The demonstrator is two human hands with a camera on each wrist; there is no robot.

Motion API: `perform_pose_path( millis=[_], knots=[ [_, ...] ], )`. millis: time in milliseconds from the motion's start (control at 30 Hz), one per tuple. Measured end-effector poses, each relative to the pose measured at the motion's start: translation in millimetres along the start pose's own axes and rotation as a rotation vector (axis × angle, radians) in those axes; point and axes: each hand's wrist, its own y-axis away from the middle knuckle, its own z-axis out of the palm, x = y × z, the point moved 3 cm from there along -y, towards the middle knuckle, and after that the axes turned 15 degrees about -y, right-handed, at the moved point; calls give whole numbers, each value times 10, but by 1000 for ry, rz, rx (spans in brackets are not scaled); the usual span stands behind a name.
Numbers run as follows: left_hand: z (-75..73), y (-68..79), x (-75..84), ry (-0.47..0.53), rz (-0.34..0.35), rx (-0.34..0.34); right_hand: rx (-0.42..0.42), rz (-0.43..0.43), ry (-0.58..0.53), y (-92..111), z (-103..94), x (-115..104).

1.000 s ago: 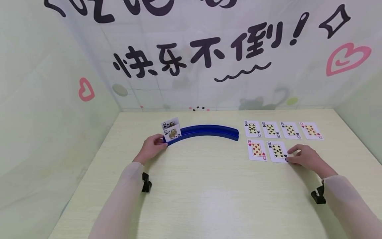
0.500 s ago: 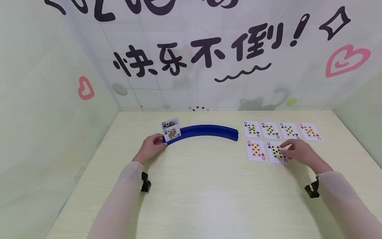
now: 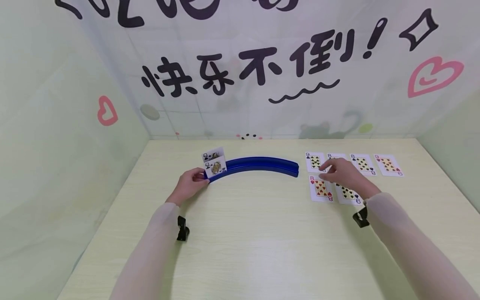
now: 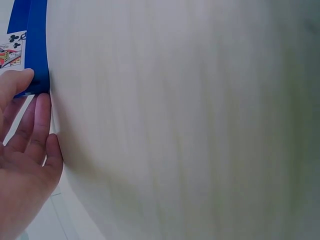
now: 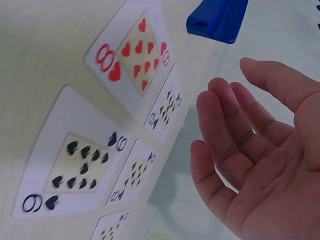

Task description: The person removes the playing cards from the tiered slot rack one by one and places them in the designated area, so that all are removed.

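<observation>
My left hand (image 3: 188,185) grips the left end of a curved blue card holder (image 3: 262,162), its thumb on the face and fingers curled at the end in the left wrist view. Two queens stand in the holder there: a queen of clubs (image 3: 215,167) in front, another queen (image 3: 212,153) behind. My right hand (image 3: 346,175) hovers above the cards at right, fingers loosely bent, thumb apart, nothing between them. Below it lie the eight of hearts (image 5: 140,57) and nine of spades (image 5: 75,165). In the head view it partly covers the nine of spades and an eight (image 3: 333,155).
In the back row lie a nine of clubs (image 3: 314,161), an eight of spades (image 3: 362,163) and a nine of hearts (image 3: 388,165), face up. A printed cloth (image 3: 232,116) hangs behind the pale wooden table (image 3: 255,241); more cloth flanks both sides.
My right hand has lifted from beside the nine of spades and moved left over the cards, toward the eight of hearts. The left hand, holder and queens stay put.
</observation>
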Motion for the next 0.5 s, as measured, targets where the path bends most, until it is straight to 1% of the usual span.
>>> perform_pose_path(
  millis=[233,500],
  knots=[
    [-8,11,-1,0,5,2,-59,-65,-5,-289,244,-317],
    [12,-5,-28,20,19,2,-97,-123,-10,-545,553,-640]
  ],
)
